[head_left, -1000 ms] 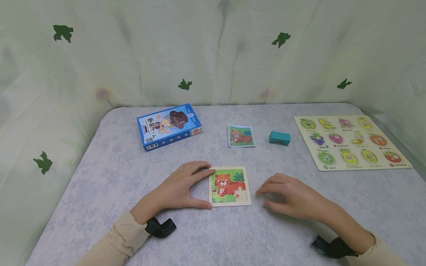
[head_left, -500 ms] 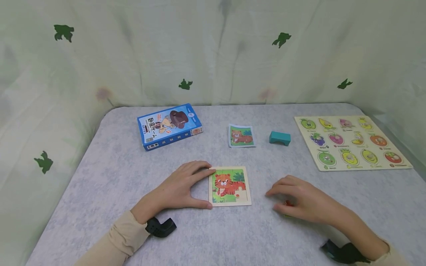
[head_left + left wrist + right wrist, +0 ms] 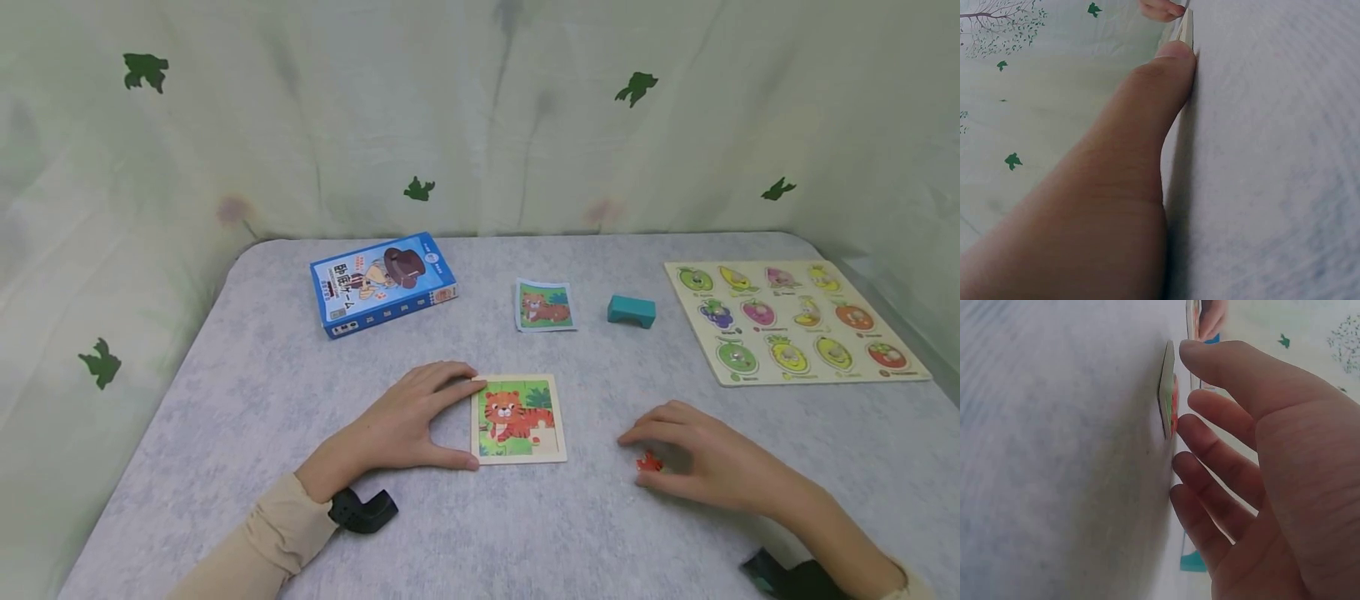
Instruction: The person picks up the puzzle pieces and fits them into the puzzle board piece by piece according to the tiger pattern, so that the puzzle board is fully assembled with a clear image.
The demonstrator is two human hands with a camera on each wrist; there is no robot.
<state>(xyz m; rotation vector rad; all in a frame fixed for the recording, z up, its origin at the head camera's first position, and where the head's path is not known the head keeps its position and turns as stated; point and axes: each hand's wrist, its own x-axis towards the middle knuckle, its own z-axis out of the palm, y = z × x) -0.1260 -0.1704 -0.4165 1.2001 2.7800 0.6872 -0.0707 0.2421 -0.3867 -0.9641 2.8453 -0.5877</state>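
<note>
A square wooden tiger jigsaw puzzle [image 3: 513, 412] lies flat in the middle of the table, bare wood showing at its lower right. My left hand [image 3: 408, 421] holds it at the left side, index finger at the upper corner and thumb at the lower one. In the left wrist view the thumb [image 3: 1175, 53] meets the board's edge. To the right, my right hand [image 3: 701, 458] is low over the table with loosely bent fingers around a small red puzzle piece [image 3: 651, 461]. The right wrist view shows this red and green piece [image 3: 1168, 394] lying on the table, apart from the thumb and fingertips.
A blue game box [image 3: 382, 283] lies at the back left. Farther right are a small bear picture card [image 3: 545, 306] and a teal block [image 3: 631, 311]. A fruit puzzle board [image 3: 795, 323] takes up the back right. A curtain [image 3: 480, 117] hangs behind the table.
My right hand has moved right and slightly toward me, uncovering the red puzzle piece between thumb and fingers. My left hand and the tiger puzzle have stayed put.
</note>
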